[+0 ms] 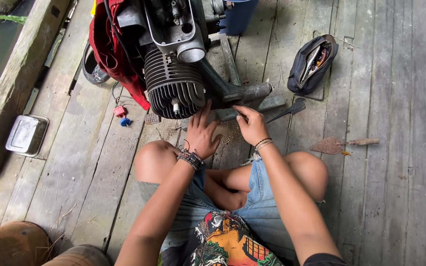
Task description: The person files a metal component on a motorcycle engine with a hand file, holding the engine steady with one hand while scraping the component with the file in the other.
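Working at the finned engine cylinder [173,88] lying on the plank floor [395,197] — left hand [200,135] loose-fingered just below it, right hand [252,125] pinching a thin dark tool [284,111]. Next likely calls for steadying the cylinder while the tool reaches in.

engine [173,54]: we lose its upper part past the top edge
red cloth [112,49]: covers the engine's left side
right hand [251,125]: we cannot tell what the fingertips pinch
pouch [312,63]: contents too small to tell
blue bucket [237,15]: cut off at top
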